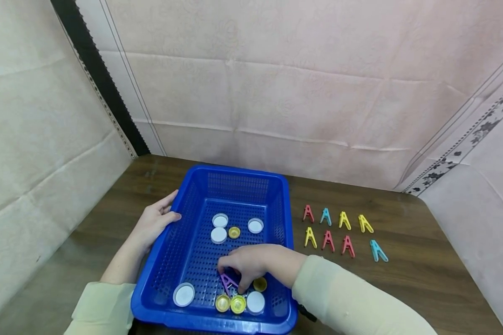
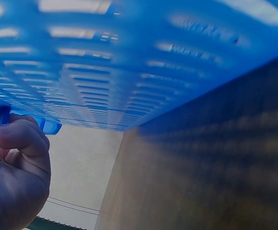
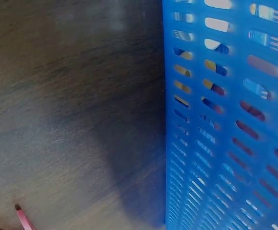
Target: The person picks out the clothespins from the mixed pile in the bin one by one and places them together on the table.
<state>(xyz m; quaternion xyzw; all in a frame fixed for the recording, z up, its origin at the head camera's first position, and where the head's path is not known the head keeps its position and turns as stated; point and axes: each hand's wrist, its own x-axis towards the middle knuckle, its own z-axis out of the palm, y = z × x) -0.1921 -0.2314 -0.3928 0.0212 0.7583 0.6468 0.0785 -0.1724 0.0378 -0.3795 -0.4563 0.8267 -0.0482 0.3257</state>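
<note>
A blue plastic basket (image 1: 193, 260) with slotted walls stands on the table. My left hand (image 1: 155, 223) grips its left rim, the thumb over the edge; the left wrist view shows the fingers (image 2: 21, 136) curled at the rim. My right hand (image 1: 249, 263) reaches down inside the basket, its index finger and thumb around a purple A-shaped clothespin (image 1: 227, 282) that it pinches. Close below lie a gold cap (image 1: 222, 303), a yellow cap (image 1: 238, 304) and a white cap (image 1: 255, 302). Another gold cap (image 1: 260, 284) sits beside the thumb. The right wrist view shows only the basket's outer wall (image 3: 229, 134).
Several clothespins, red (image 1: 328, 241), yellow (image 1: 344, 220) and blue (image 1: 377, 251), lie in two rows on the wooden table (image 1: 423, 274) right of the basket. More white caps (image 1: 184, 294) lie elsewhere in the basket. Pale cloth walls (image 1: 276, 93) enclose the table's back and sides.
</note>
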